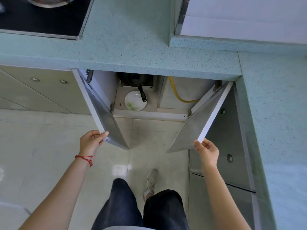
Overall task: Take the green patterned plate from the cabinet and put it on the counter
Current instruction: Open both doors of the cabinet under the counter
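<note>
Your left hand [90, 141] grips the left door [98, 110]; your right hand [207, 151] grips the right door [206, 120]. The plate [134, 101] lies flat in the cabinet, ahead between both hands, nearer the left, under a pan handle [142, 95].

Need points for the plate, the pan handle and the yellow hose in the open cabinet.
green patterned plate [135, 101], head view, middle of its white face.
pan handle [142, 95], head view, mid-length of the black handle lying over the plate's right edge.
yellow hose [174, 92], head view, on its downward run in the right compartment.
</note>
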Motion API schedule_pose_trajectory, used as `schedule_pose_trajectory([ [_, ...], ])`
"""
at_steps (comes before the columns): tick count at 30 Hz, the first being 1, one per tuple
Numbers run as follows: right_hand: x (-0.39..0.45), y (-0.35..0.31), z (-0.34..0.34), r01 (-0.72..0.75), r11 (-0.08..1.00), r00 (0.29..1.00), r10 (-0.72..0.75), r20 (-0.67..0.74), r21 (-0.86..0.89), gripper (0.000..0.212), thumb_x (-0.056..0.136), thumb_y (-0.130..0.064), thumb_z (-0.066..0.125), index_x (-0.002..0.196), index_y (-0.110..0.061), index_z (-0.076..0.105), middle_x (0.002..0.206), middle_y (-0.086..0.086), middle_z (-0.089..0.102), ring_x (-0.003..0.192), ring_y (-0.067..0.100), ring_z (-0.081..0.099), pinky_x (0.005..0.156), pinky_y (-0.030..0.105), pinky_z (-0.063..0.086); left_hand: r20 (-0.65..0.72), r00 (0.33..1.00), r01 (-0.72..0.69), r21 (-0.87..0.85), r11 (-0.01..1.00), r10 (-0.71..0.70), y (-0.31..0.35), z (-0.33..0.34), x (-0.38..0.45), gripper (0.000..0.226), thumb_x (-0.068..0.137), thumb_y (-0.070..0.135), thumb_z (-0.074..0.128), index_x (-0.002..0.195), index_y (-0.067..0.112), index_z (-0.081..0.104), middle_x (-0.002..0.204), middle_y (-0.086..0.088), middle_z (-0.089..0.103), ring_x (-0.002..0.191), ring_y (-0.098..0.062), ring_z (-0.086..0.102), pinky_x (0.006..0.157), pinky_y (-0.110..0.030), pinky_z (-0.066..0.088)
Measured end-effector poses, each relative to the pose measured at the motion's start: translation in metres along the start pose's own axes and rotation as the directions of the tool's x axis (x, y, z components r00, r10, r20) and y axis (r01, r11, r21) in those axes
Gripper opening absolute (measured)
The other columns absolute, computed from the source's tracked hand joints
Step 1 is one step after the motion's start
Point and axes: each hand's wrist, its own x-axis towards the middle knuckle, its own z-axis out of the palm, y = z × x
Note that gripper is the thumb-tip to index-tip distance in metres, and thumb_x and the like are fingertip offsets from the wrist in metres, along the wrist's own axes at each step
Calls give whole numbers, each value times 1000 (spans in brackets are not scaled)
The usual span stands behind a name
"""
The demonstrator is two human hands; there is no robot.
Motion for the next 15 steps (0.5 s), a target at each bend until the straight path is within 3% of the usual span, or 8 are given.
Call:
schedule_pose_trajectory([
  [4,-7,3,-14,-7,1000,996,7,-88,4,9,77,-12,66,71,-7,61,64,0,53,60,14,48,63,21,42,-27,1000,-2,52,999,4,-4,-13,-1,18,72,18,75,64,13,60,37,11,55,46,-9,44,55,-20,41],
  [8,-16,7,-23,-50,993,981,69,-183,105,4,80,-14,68,78,-11,65,68,1,61,63,11,55,71,22,47,-32,999,38,15,999,-37,-7,-31,0,22,72,19,75,59,13,58,52,-3,56,51,-14,43,58,-23,41],
  [11,-22,9,-27,-84,979,968,123,-218,184,17,79,-15,68,63,-12,61,61,2,54,56,12,48,67,20,46,-62,993,92,-61,994,-96,-15,-45,0,23,74,20,73,56,13,60,40,9,58,53,-15,44,62,-24,41],
  [15,-28,8,-32,-134,942,948,213,-238,308,6,78,-10,69,79,-6,65,62,3,54,55,11,48,66,20,46,-95,983,138,-184,973,-157,-21,-57,-7,21,77,18,71,58,13,63,37,10,59,44,-6,50,57,-20,45],
])
